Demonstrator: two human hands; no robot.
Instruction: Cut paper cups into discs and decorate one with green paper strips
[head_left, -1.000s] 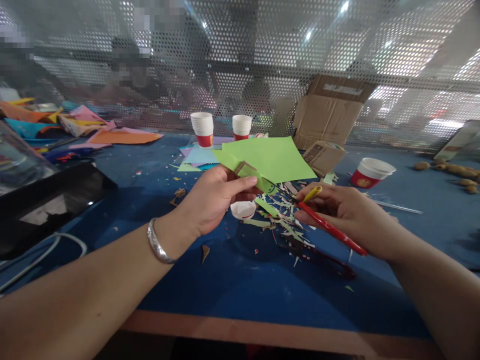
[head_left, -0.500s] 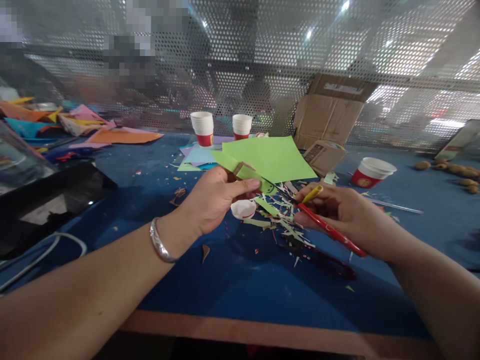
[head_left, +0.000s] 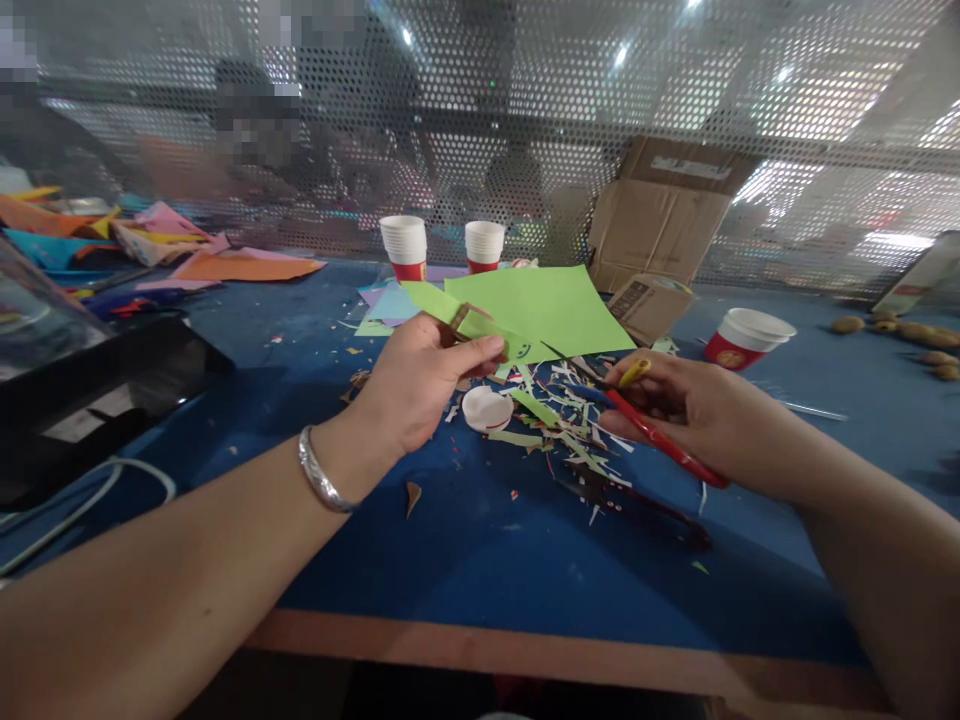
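My left hand [head_left: 442, 375] is closed, pinching a small green paper cutout [head_left: 514, 347] with a smiling face drawn on it. A brown strip [head_left: 459, 318] crosses the cutout by the fingers. My right hand [head_left: 675, 400] is closed round scissors [head_left: 660, 435] with a long red handle; a yellow part [head_left: 635, 374] pokes out above the fingers. The dark blades point left, apart from the cutout. Behind the hands lies a large green paper sheet [head_left: 547, 305]. Paper scraps [head_left: 570, 430] and a white round cap-like piece [head_left: 487, 409] lie below.
Stacked paper cups [head_left: 403, 245] and a second stack [head_left: 484, 245] stand at the back. Cardboard boxes [head_left: 660, 220] lean against the perforated metal screen. One red-and-white cup [head_left: 746, 340] is at right. Colored papers [head_left: 240, 266] and a black tray-like object [head_left: 112, 410] sit left.
The cutout in my left hand has moved left and slightly up, away from the scissors. The scissors have shifted slightly right, and their blades no longer meet the paper.
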